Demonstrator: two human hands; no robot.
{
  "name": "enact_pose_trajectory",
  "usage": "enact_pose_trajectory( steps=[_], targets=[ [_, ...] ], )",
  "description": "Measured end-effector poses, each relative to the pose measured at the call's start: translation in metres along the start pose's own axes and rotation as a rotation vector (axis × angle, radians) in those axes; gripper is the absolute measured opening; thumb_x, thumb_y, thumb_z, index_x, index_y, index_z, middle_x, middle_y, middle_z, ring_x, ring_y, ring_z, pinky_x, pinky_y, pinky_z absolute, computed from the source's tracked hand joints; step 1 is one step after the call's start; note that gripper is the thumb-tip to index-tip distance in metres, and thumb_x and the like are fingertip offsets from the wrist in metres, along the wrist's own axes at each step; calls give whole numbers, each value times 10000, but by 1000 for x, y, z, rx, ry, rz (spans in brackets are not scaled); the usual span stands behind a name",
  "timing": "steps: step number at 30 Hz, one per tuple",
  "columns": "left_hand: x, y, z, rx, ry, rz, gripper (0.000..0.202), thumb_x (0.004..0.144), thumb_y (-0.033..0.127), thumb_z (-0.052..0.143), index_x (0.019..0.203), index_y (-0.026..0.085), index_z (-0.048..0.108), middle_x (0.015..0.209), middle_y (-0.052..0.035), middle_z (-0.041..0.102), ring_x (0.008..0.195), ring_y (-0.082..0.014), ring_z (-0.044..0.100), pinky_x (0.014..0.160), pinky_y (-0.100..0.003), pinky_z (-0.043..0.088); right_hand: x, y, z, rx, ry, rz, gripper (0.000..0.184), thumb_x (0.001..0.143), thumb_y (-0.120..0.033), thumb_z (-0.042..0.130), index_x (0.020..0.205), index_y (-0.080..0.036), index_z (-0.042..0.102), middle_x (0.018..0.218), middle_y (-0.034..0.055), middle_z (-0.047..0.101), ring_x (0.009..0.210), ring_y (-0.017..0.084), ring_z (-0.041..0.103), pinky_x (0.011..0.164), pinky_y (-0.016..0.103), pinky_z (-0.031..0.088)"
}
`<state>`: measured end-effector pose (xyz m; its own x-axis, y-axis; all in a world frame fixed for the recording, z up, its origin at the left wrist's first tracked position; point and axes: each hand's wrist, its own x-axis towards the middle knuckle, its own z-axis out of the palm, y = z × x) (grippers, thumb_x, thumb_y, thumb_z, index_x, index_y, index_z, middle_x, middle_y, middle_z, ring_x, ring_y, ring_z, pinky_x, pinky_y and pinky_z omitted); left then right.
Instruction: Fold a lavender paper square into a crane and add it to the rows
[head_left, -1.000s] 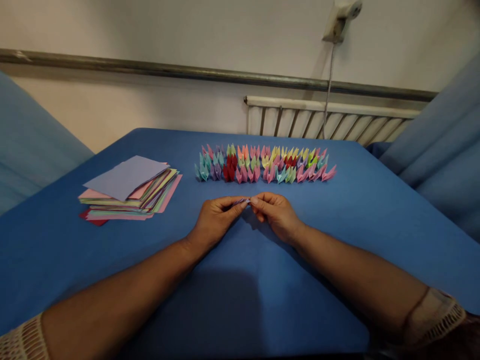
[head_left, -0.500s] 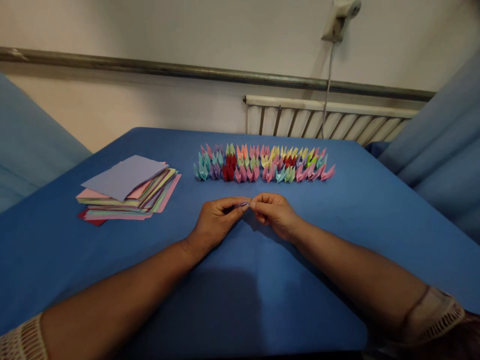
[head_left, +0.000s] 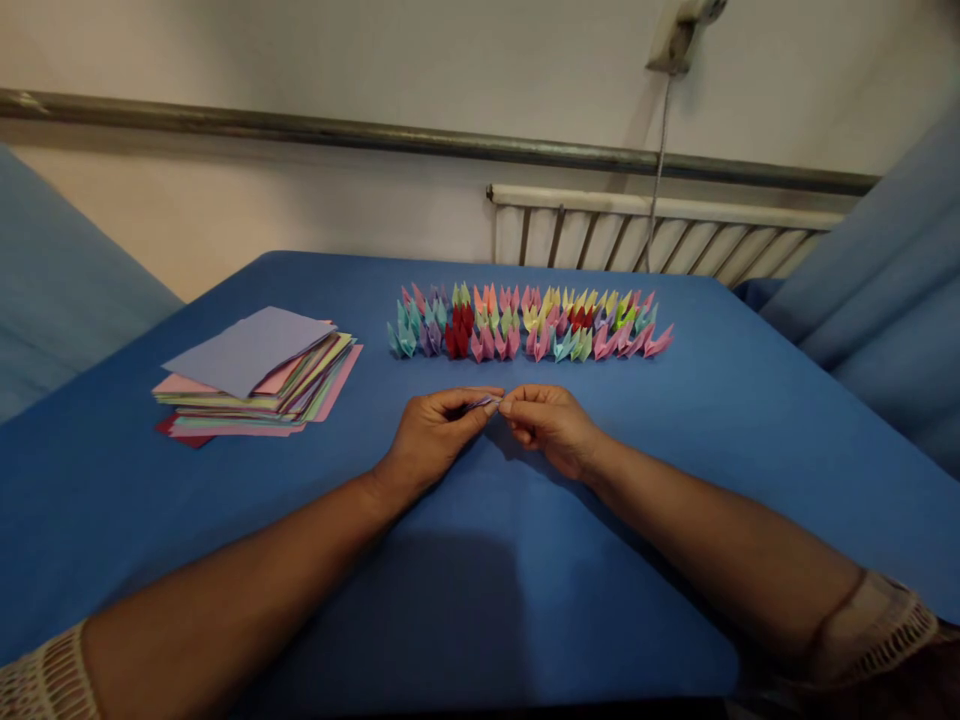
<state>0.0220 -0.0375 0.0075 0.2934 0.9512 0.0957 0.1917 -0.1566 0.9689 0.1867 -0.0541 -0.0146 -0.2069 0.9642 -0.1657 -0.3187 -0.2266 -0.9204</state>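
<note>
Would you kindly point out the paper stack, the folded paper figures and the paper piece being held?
paper stack (head_left: 251, 350): head view, on the lilac top sheet.
folded paper figures (head_left: 457, 342): head view, on a red figure in the rows.
paper piece (head_left: 482, 402): head view, on its visible lilac edge.

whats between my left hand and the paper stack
Nothing: in the head view the table between the left hand and the paper stack is bare blue. That hand and the right hand pinch a small folded paper.
</note>
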Motion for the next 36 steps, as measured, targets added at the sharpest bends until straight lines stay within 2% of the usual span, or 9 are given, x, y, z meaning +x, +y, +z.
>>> enact_pose_trajectory(
  steps=[7,10,12,14,17,19,24,30,36],
  targets=[
    [1,0,3,-181,-1,-99,200,713,309,764,879,198,773,958,-41,749,930,-194,658,942,-329,465,-3,-5,1,85,-57,76,224,682,-314,738,635,-167,575,541,-55,510,419,50,392,389,202,192],
    [3,-4,3,-345,-17,-164,184,699,304,782,838,185,763,902,-30,733,864,-160,644,905,-310,470,-1,-3,2,44,-67,36,229,699,-340,723,653,-171,575,546,-55,519,413,50,400,385,197,213],
    [3,-6,2,-466,-31,-219,166,699,300,788,804,178,749,853,-14,710,821,-133,629,862,-284,478,0,1,3,-47,-28,-65,222,709,-356,711,680,-176,585,544,-55,529,416,58,421,393,198,263],
    [3,-6,2,-547,-28,-262,155,698,293,794,778,172,736,824,0,686,808,-116,615,838,-263,478,0,7,5,-177,58,-230,195,714,-341,709,718,-181,596,573,-49,555,451,69,467,431,203,341],
    [3,-6,2,-584,-14,-289,169,691,290,803,776,166,727,830,-2,675,828,-120,611,841,-267,477,-2,13,6,-391,149,-454,126,755,-284,683,805,-191,613,675,-25,616,564,93,555,531,218,433],
    [3,-6,3,-581,-20,-294,183,690,296,804,786,161,726,838,-9,675,836,-127,611,848,-274,474,-5,15,7,-505,157,-522,101,792,-266,653,857,-196,619,731,-8,649,613,108,594,567,228,460],
    [2,-6,5,-571,-8,-280,179,680,275,807,771,151,717,803,1,661,789,-110,600,836,-263,464,-6,16,5,-580,216,-545,103,823,-284,635,874,-195,619,794,13,686,618,124,636,578,245,499],
    [2,-5,5,-583,8,-288,161,671,239,805,751,142,706,766,4,648,761,-111,593,809,-258,465,-2,21,5,-605,202,-569,100,805,-280,662,844,-200,616,735,-1,679,629,124,636,582,232,504],
    [0,-5,5,-624,-61,-315,169,715,273,787,816,150,730,876,-26,682,862,-132,612,843,-266,477,1,22,3,-590,189,-562,68,811,-260,637,829,-203,604,744,-3,664,628,118,622,575,226,494]
  ],
)
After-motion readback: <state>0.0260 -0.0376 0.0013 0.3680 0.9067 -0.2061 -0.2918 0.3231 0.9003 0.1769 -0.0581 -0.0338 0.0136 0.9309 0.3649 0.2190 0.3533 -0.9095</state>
